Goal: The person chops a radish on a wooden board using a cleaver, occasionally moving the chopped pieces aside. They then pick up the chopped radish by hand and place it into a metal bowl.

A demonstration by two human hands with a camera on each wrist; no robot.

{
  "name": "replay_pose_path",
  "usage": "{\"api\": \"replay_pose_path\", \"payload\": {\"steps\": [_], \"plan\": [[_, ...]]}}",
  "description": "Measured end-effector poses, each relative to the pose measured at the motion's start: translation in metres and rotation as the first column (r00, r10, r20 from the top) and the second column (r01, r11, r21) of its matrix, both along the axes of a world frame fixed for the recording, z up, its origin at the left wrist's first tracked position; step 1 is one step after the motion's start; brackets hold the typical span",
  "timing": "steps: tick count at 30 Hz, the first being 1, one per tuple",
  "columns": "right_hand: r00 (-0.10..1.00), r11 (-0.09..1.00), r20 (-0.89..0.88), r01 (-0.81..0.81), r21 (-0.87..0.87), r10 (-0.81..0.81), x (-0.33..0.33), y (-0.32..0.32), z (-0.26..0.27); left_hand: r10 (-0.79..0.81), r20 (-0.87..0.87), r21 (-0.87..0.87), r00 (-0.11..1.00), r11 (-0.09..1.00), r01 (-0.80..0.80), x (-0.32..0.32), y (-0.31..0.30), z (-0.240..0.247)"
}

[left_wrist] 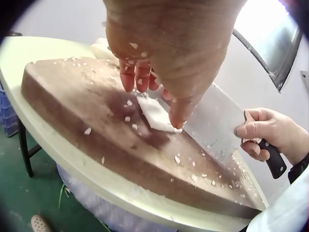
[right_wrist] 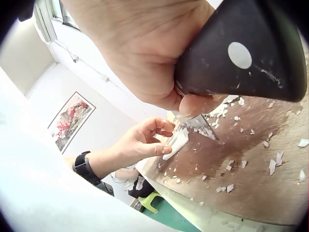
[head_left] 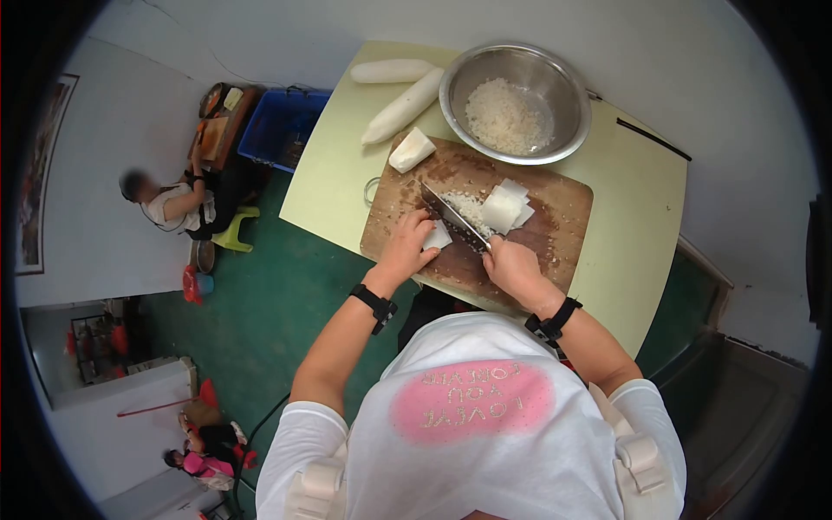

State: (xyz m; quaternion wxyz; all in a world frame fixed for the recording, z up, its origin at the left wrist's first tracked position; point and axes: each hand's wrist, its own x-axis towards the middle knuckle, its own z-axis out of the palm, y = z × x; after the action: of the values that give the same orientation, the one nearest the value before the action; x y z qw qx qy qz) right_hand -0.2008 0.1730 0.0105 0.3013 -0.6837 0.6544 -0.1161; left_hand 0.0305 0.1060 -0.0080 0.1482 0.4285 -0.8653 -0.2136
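My right hand grips the black handle of a cleaver, whose broad blade stands on edge on the wooden cutting board. Left of the blade, my left hand holds a small stack of white radish slices down on the board, thumb at one end and fingertips at the other. Finely chopped radish lies along the blade's right side. More radish slices are piled just beyond it. A cut radish chunk rests at the board's far left corner.
A steel bowl with chopped radish inside stands behind the board. Two whole white radishes lie at the back left of the pale yellow table. A blue crate and a seated person are off to the left.
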Motion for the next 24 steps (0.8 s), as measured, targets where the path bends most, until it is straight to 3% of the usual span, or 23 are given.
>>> {"api": "replay_pose_path", "payload": {"steps": [13, 24], "plan": [[0.996, 0.996, -0.024, -0.089, -0.032, 0.088, 0.019, -0.001, 0.009, 0.087, -0.112, -0.139, 0.99, 0.985, -0.102, -0.005, 0.016, -0.029], [0.994, 0.993, -0.056, -0.096, -0.061, 0.093, 0.021, 0.001, 0.008, 0.149, -0.203, -0.193, 0.968, 0.963, -0.189, -0.012, 0.023, -0.013]]}}
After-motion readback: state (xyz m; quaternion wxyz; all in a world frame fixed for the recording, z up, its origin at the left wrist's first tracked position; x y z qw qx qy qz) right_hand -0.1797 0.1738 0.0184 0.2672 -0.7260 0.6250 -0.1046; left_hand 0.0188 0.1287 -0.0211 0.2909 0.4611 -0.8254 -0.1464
